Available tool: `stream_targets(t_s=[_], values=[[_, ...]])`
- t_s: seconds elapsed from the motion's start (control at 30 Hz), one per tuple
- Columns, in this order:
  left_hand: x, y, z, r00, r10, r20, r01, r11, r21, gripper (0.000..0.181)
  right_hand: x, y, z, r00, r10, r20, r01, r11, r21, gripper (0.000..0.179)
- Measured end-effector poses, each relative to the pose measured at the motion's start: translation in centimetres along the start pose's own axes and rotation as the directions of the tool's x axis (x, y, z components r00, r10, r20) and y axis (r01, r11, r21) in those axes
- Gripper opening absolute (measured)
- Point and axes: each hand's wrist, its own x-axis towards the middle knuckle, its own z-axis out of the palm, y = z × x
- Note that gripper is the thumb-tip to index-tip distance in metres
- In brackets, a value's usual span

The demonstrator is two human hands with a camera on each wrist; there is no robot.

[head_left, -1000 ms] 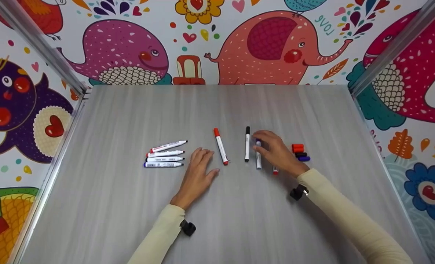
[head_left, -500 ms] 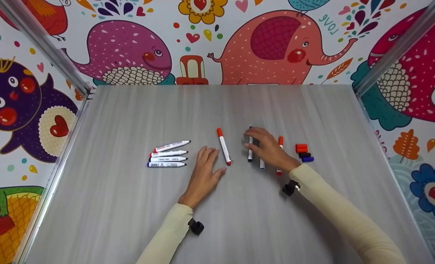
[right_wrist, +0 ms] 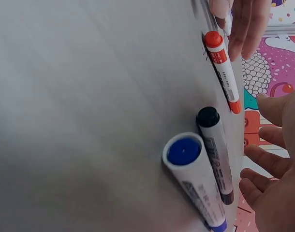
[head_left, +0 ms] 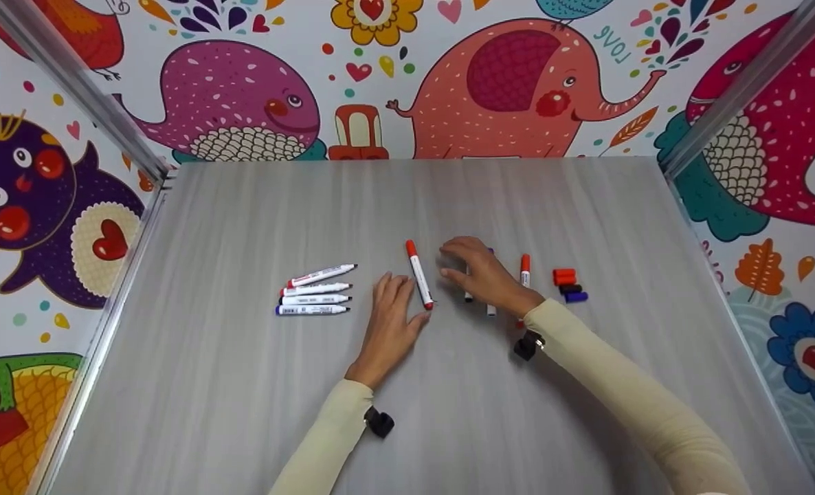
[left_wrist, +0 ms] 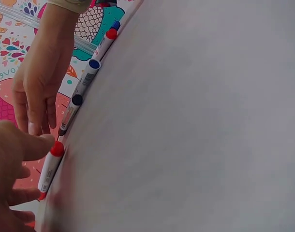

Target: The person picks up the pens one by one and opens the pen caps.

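In the head view a capped red marker lies between the two hands. My left hand is low over the table just left of it, fingers extended, thumb tip right by the marker's lower end. Slightly curved and holding nothing, the fingers of my right hand hover between that marker and a capped black marker. A capped blue marker lies beside the black one. From above, the right hand hides most of both. Further right is another capped red marker, its lower part behind the wrist.
Several uncapped markers lie roughly parallel to the left of my left hand, tips to the right. At the right sits a small group of loose caps: red caps, a black cap and a blue cap. Printed walls bound the grey table.
My right hand has moved left, from over the blue marker past the black one toward the middle red marker. My left hand has shifted slightly right, closer to that red marker. The markers stay in place.
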Motion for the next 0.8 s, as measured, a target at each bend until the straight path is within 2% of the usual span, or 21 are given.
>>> stream_targets(t_s=[0.4, 0.63, 0.8], values=[[0.4, 0.3, 0.4, 1.000, -0.009, 0.002, 0.009, 1.000, -0.001, 0.066, 2.2, -0.6, 1.4, 0.999, 0.005, 0.033, -0.004, 0.999, -0.032, 0.049], [0.7, 0.4, 0.8, 1.000, -0.002, -0.021, 0.002, 0.999, 0.033, 0.067, 3.6, -0.6, 1.9, 0.998, 0.014, 0.062, -0.011, 0.999, -0.040, 0.051], [0.9, 0.5, 1.1, 1.000, -0.010, -0.012, 0.011, 0.999, 0.046, 0.066, 4.4, -0.4, 2.2, 0.997, 0.021, 0.075, -0.016, 0.998, -0.059, 0.051]])
